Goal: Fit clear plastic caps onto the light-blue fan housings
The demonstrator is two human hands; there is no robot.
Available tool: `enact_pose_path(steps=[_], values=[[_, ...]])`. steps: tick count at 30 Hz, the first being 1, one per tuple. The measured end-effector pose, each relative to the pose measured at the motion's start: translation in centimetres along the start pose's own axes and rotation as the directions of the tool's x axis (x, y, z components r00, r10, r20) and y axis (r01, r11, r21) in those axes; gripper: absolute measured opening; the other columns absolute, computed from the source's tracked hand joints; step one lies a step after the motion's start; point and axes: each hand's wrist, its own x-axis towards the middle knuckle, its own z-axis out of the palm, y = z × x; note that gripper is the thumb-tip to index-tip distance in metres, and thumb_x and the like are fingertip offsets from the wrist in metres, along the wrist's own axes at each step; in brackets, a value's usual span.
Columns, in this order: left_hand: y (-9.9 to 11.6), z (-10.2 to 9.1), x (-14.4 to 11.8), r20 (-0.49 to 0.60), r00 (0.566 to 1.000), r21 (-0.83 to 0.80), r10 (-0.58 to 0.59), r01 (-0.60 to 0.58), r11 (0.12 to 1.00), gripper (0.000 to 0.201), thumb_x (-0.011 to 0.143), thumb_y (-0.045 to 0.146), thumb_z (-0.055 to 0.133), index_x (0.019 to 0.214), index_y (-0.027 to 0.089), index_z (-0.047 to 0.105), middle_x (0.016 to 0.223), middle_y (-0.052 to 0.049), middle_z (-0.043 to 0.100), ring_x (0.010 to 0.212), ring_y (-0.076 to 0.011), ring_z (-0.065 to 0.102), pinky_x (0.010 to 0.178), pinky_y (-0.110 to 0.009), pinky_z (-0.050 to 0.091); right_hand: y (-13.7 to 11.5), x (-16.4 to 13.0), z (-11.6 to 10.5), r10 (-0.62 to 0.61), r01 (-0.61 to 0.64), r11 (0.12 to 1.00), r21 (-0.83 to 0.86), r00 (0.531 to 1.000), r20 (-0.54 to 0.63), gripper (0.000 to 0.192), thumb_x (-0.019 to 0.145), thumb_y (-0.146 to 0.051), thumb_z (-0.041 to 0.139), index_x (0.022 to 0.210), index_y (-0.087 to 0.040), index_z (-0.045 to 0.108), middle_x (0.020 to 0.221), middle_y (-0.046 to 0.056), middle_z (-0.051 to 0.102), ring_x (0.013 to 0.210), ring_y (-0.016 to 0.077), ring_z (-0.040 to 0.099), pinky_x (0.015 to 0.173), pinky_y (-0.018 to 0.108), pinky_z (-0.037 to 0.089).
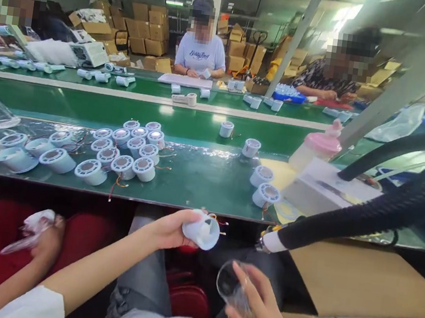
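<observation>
White housing (202, 230) in left hand (170, 229); right hand (260, 316) holds seemingly clear cup (230, 286).

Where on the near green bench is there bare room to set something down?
Bare room lies in the middle of the green bench, between the big cluster of white round parts on the left and the two white parts by the white box. The green conveyor belt behind is mostly bare. The left end is crowded.

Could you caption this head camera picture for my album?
Left hand holds a white round part; right hand holds a clear cup.
</observation>
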Motion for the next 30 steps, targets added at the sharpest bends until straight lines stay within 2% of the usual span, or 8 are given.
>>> enact_pose_path(steps=[3,6,11,14,16,18,25,30], values=[[-2.3,-0.5,-1.5,-0.012,0.995,0.150,-0.095,0.096,0.984,0.045,0.061,0.046,0.068,0.090,0.013,0.057,0.072,-0.002,0.058,0.055,-0.0122,0.053,0.043,-0.021,0.039,-2.5,3.0,0.4,-0.112,0.110,0.968,-0.226,0.994,0.004,0.050,0.088,-0.027,0.054,0.137,-0.032,0.047,0.125,0.013,0.054,0.107,0.0301,0.061,0.083,0.043,0.058],[-2.5,-0.4,-1.9,0.016,0.992,0.339,-0.122,0.109,0.934,0.032,0.072,0.044,0.062,0.082,0.014,0.060,0.068,0.000,0.056,0.055,-0.0106,0.050,0.048,-0.021,0.039,-3.5,4.8,0.6,-0.064,0.084,0.944,-0.318,0.995,0.071,0.050,0.086,-0.023,0.055,0.136,-0.027,0.050,0.131,0.016,0.049,0.107,0.0333,0.057,0.081,0.049,0.057],[-1.4,1.0,-2.3,0.074,0.997,0.634,-0.010,-0.040,0.772,0.011,0.074,0.026,0.070,0.079,0.017,0.069,0.087,-0.001,0.060,0.084,-0.0141,0.052,0.081,-0.024,0.041,-3.5,5.4,0.5,0.084,-0.036,0.976,-0.217,0.973,0.217,0.033,0.075,-0.010,0.065,0.106,-0.020,0.068,0.135,0.016,0.046,0.113,0.0345,0.053,0.088,0.050,0.054],[-1.4,1.8,-2.6,0.153,0.975,0.820,0.159,-0.215,0.531,0.009,0.080,0.023,0.064,0.087,0.020,0.069,0.096,-0.002,0.057,0.094,-0.0164,0.053,0.091,-0.028,0.038,-3.3,5.3,0.0,0.144,-0.142,0.989,-0.028,0.943,0.299,0.018,0.072,-0.010,0.070,0.087,-0.021,0.069,0.130,0.013,0.049,0.114,0.0293,0.055,0.095,0.046,0.051],[-1.6,1.9,-2.6,0.247,0.938,0.894,0.243,-0.318,0.317,0.013,0.084,0.024,0.060,0.093,0.020,0.068,0.097,-0.003,0.057,0.094,-0.0169,0.055,0.090,-0.030,0.041,-3.2,5.2,-0.3,0.182,-0.200,0.979,0.035,0.941,0.284,0.017,0.075,-0.017,0.071,0.092,-0.020,0.068,0.131,0.013,0.047,0.112,0.0278,0.056,0.095,0.045,0.051],[-2.0,1.8,-2.6,0.296,0.914,0.908,0.277,-0.360,0.216,0.015,0.087,0.025,0.057,0.095,0.020,0.068,0.100,-0.004,0.056,0.096,-0.0169,0.056,0.090,-0.030,0.042,-3.1,5.0,-0.4,0.196,-0.204,0.979,0.015,0.958,0.210,0.024,0.080,-0.023,0.068,0.103,-0.020,0.066,0.134,0.015,0.044,0.112,0.0287,0.056,0.094,0.048,0.051],[-2.7,1.0,-2.1,0.320,0.920,0.926,0.227,-0.354,0.128,0.023,0.091,0.030,0.050,0.098,0.026,0.072,0.111,-0.006,0.057,0.108,-0.0215,0.054,0.095,-0.031,0.039,-3.2,4.6,-0.2,0.090,-0.080,0.975,-0.207,0.995,0.039,0.023,0.085,-0.026,0.060,0.107,-0.020,0.065,0.128,0.016,0.050,0.111,0.0328,0.055,0.090,0.051,0.052],[-2.8,1.3,-2.1,0.321,0.924,0.927,0.208,-0.352,0.133,0.022,0.089,0.027,0.052,0.093,0.026,0.074,0.110,-0.006,0.058,0.104,-0.0220,0.056,0.092,-0.030,0.041,-2.9,4.6,0.6,0.091,-0.044,0.968,-0.248,0.979,0.182,0.025,0.080,-0.016,0.064,0.103,-0.026,0.068,0.128,0.011,0.054,0.113,0.0321,0.055,0.087,0.049,0.055]])
